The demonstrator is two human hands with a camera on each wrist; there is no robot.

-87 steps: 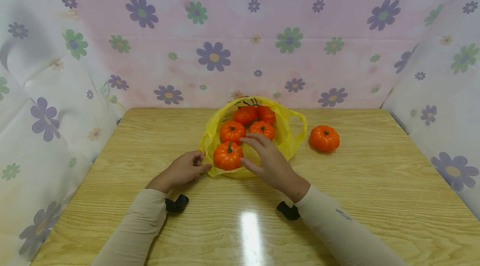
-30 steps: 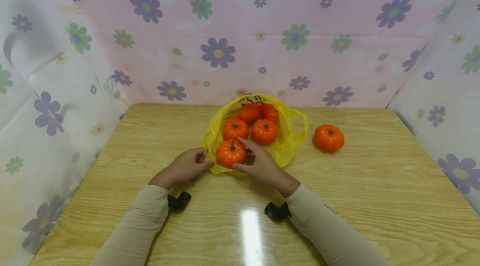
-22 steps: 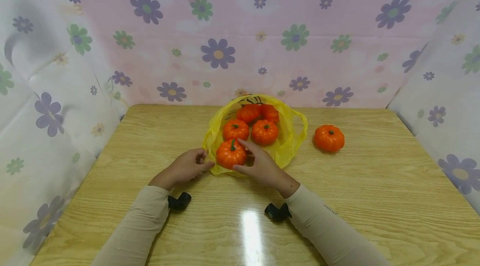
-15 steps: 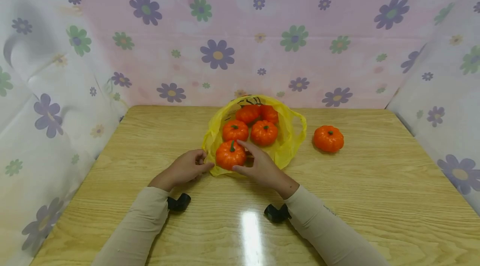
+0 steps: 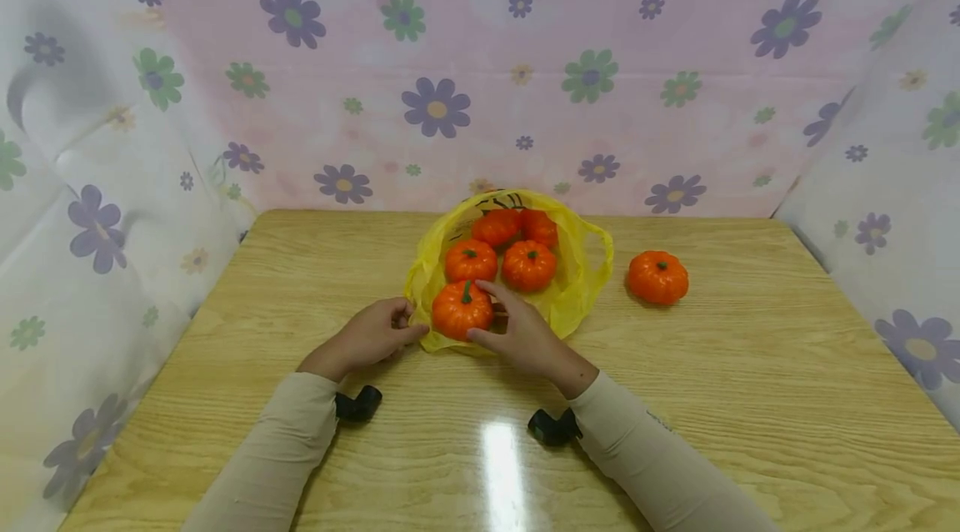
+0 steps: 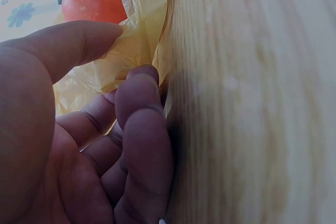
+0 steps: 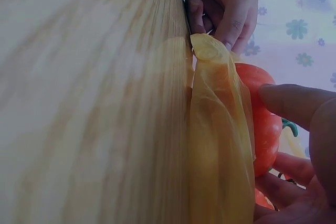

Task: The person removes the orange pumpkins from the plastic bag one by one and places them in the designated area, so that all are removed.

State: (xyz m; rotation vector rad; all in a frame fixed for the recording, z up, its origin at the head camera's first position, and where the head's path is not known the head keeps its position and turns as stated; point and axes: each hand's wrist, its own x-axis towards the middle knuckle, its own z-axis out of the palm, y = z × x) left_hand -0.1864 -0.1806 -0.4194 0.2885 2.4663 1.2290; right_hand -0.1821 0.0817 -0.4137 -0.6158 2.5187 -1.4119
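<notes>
A yellow plastic bag (image 5: 572, 298) lies on its side, its mouth facing me, with several small orange pumpkins inside. Nearest the mouth is a pumpkin (image 5: 459, 313) with an upright green stem; my right hand (image 5: 528, 340) holds it from the right. In the right wrist view the thumb (image 7: 294, 100) presses on this pumpkin's side and the other fingers reach around its far side. My left hand (image 5: 367, 338) pinches the bag's left edge. The left wrist view shows the crinkled film of the bag (image 6: 139, 30) between thumb and forefinger.
Behind the held one sit a left pumpkin (image 5: 471, 262), a right pumpkin (image 5: 529, 265) and two more at the back. A loose pumpkin (image 5: 657, 278) stands on the wooden table (image 5: 750, 382), right of the bag. A flowered cloth (image 5: 480, 40) hangs behind and at both sides.
Since the earliest frame my right hand has moved in and taken hold of the front pumpkin. Over the last second both hands have stayed practically still.
</notes>
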